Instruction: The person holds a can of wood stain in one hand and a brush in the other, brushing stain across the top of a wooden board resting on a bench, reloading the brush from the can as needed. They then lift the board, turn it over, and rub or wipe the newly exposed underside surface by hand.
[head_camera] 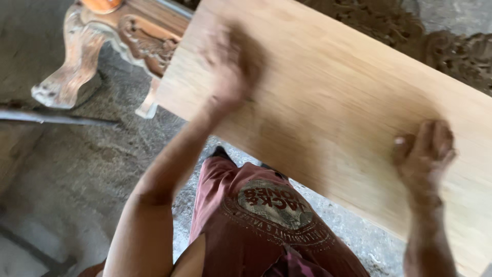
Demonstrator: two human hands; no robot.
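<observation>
Since that wide pale flat wooden board (pixel 333 102) beside the carved wooden furniture leg (pixel 77 66) looks stiff and fairly heavy, I'd grab its edges; left hand (pixel 230 66) presses flat, blurred, right hand (pixel 423 154) rests fingers loosely curled, gripping nothing.

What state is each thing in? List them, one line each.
wooden board: bare, pale, lying tilted across the view, both hands on it.
left hand: motion-blurred, pressed on the board's upper face; whatever it may hold cannot be told.
right hand: fingers curled, resting on the board near its lower edge.
carved furniture leg: unfinished, dusty, standing on the floor.
floor: dusty.
</observation>
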